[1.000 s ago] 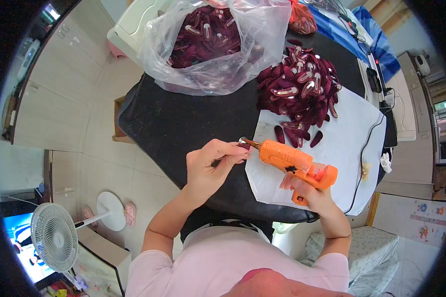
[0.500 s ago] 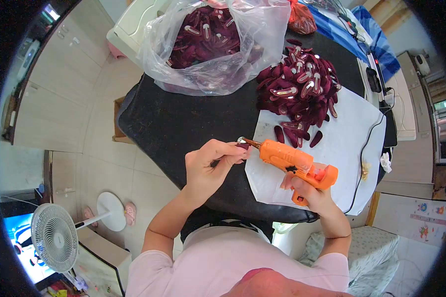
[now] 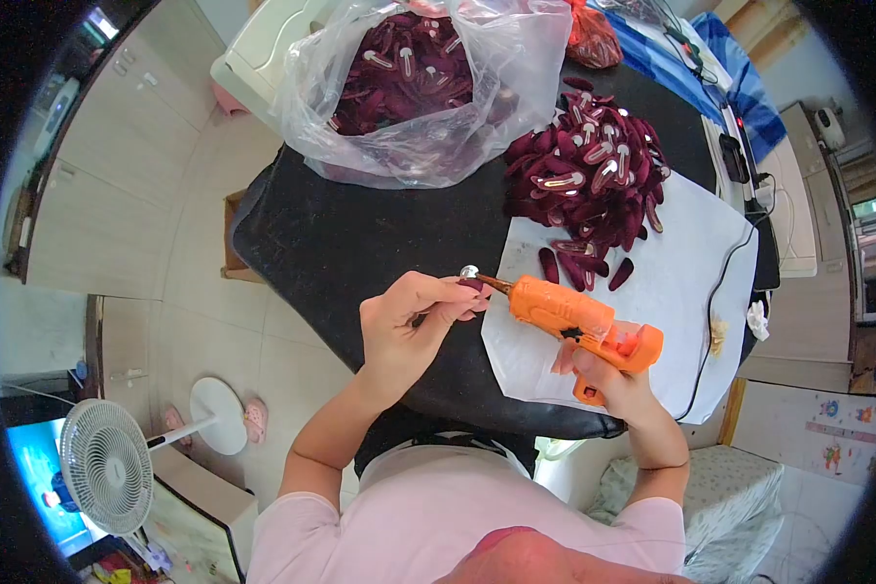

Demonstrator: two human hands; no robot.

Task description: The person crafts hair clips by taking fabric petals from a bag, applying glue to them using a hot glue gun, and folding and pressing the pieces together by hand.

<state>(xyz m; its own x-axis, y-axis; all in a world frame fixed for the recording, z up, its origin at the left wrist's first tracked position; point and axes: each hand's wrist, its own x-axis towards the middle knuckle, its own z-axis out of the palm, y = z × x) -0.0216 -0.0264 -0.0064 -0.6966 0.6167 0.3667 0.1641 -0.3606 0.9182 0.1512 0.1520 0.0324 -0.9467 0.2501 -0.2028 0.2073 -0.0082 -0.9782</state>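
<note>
Between thumb and fingertips, my left hand (image 3: 414,326) pinches a small dark red hair clip (image 3: 470,281) with a shiny silver end pointing up. Wrapped round the handle of an orange glue gun (image 3: 565,309) is my right hand (image 3: 608,380). The gun's brown nozzle points left, its tip at or just beside the clip; whether they touch is too small to tell. Above the gun, a heap of dark red fabric clips (image 3: 594,170) lies partly on a white sheet (image 3: 545,365). A clear plastic bag (image 3: 399,161) holds many more clips.
The table has a black cover (image 3: 360,243). A dark cord (image 3: 715,292) crosses the sheet at the right. A red bag (image 3: 592,37), blue cloth (image 3: 749,83) and a power strip (image 3: 740,131) lie at the back right. A white fan (image 3: 107,467) stands at lower left.
My left hand has shifted slightly left with the clip, whose silver end now shows more clearly. The glue gun and my right hand have hardly moved.
</note>
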